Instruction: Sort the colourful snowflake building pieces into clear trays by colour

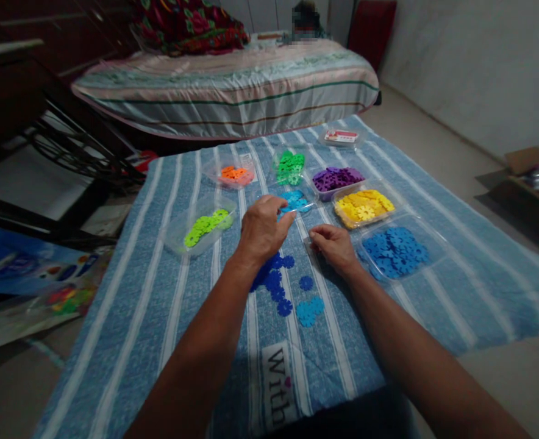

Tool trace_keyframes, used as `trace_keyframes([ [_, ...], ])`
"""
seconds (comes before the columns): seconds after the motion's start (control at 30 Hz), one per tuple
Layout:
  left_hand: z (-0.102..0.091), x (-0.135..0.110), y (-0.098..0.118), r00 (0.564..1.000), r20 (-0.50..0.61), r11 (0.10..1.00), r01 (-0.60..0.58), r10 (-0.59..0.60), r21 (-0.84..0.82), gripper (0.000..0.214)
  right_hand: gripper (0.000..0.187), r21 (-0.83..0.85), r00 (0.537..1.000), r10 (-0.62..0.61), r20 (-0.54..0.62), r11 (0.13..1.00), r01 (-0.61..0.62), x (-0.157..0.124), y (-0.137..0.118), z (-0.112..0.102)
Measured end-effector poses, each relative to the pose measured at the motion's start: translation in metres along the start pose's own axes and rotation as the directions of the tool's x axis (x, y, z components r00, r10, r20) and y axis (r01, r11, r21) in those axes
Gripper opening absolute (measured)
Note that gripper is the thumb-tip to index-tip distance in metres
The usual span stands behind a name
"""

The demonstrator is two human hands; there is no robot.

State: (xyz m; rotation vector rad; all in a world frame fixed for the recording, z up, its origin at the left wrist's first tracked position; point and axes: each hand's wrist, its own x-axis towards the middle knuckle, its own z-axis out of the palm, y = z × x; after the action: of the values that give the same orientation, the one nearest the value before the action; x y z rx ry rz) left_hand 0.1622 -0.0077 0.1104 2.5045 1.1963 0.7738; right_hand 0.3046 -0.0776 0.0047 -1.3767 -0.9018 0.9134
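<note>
My left hand (263, 230) hovers over the blue striped cloth (169, 317), fingers curled and pinched near the clear tray of light blue snowflake pieces (296, 200); what it pinches is too small to make out. My right hand (335, 247) rests knuckles-up on the cloth with fingers curled, beside the tray of blue pieces (396, 249). Loose dark blue pieces (275, 281) and a few light blue pieces (310, 311) lie on the cloth between my forearms.
Clear trays hold lime green (205, 224), orange (235, 175), green (289, 167), purple (336, 178) and yellow pieces (363, 205). A small packet (341, 136) lies at the far edge. A bed (233, 85) stands behind; dark furniture (45, 134) at left, cardboard box (523, 160) at right.
</note>
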Motion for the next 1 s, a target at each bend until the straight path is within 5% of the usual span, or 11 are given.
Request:
trace_keyframes([
  [0.07,0.002,-0.02,0.003,0.976,0.217,0.999,-0.026,0.035,-0.043,0.012,0.019,-0.021,1.0,-0.015,0.002,1.0,0.015,0.001,0.001,0.0],
  [0.2,0.002,-0.064,0.008,0.775,0.621,0.992,-0.069,0.117,-0.102,0.009,0.02,-0.017,1.0,0.003,0.004,1.0,-0.003,0.001,0.004,-0.001],
  [0.47,-0.002,-0.106,0.022,0.63,0.775,0.995,-0.098,0.051,0.015,0.019,0.02,0.006,1.0,0.012,-0.002,1.0,-0.012,-0.001,-0.001,0.0],
  [0.8,0.0,-0.107,0.015,0.666,0.74,0.996,-0.072,0.094,-0.061,0.013,0.019,-0.012,1.0,-0.001,0.001,1.0,0.001,-0.001,0.0,-0.001],
  [1.0,0.001,-0.105,0.011,0.782,0.622,0.994,0.025,0.047,-0.107,0.02,0.019,-0.032,1.0,0.006,0.004,0.999,-0.006,-0.001,0.0,-0.001],
])
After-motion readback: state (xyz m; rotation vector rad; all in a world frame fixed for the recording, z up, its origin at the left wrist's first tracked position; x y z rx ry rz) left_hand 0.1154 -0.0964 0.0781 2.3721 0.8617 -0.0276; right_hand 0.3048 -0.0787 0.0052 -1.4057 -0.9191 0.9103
